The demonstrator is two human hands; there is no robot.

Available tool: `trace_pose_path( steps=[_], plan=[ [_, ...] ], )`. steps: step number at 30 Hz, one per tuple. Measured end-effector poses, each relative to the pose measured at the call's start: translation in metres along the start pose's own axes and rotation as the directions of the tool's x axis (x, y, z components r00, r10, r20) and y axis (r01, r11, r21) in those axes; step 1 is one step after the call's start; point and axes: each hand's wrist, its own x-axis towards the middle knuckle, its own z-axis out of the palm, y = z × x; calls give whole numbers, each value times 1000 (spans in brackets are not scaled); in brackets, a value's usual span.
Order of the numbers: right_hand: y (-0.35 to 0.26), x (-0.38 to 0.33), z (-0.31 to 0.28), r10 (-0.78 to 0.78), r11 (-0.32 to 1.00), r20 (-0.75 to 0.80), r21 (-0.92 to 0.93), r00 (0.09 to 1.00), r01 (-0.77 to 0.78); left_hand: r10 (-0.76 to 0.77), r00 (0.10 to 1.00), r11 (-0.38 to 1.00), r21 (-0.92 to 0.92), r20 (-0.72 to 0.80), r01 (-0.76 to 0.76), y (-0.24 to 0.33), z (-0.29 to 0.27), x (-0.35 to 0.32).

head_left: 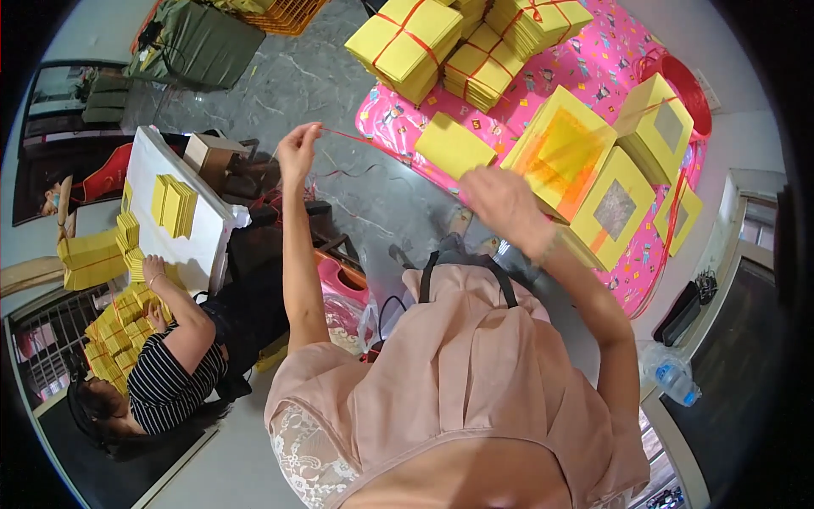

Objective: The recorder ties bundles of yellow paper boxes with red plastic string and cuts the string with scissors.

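Note:
My left hand is raised beyond the near corner of the pink table, its fingers pinched on a thin red ribbon. Stretched out to the right, the ribbon runs toward my right hand, which is closed at its other end; the back of the hand hides most of its fingertips. Beneath and beside the right hand lies a small yellow paper stack. Right of it is a larger yellow stack with an orange patch on top. Another yellow stack with a grey square sits close by.
Yellow bundles tied with red ribbon stand on the pink patterned tablecloth. A red basket is at the far right. To the left, a co-worker handles yellow paper at a white table. A water bottle hangs lower right.

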Motion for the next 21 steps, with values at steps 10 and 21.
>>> trace_pose_path(
  steps=[10,21],
  plan=[
    [22,-92,140,349,930,150,-179,925,-322,-73,985,890,455,156,-6,-97,90,26],
    [50,-77,161,265,909,54,-347,963,-231,-74,996,865,493,-57,92,-113,109,33]
  ],
)
